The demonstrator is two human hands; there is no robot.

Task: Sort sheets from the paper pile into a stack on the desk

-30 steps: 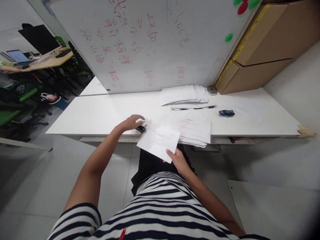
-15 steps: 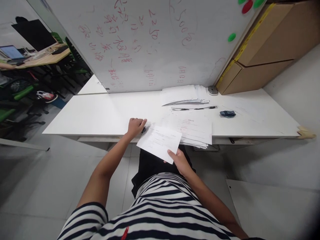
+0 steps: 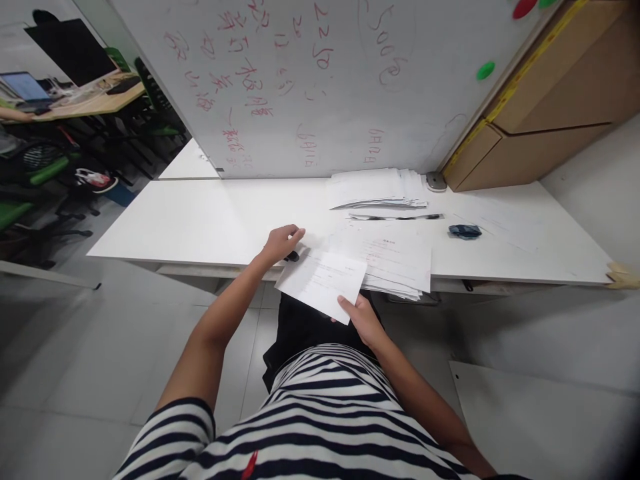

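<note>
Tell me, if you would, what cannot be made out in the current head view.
Black object: head view, partly covered by the left hand; grip unclear.
Print on the held sheet: head view, too small to read.
Much of the right hand: head view, hidden beneath the held sheet.
Red magnet: head view, cut off by the top edge.

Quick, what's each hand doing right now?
Left hand: at a black object; whether it grips cannot be told.
Right hand: closed, holding white paper by its near corner.

Two paper stacks (image 3: 367,188) (image 3: 400,259), two cartons (image 3: 565,77) (image 3: 530,157)
</note>
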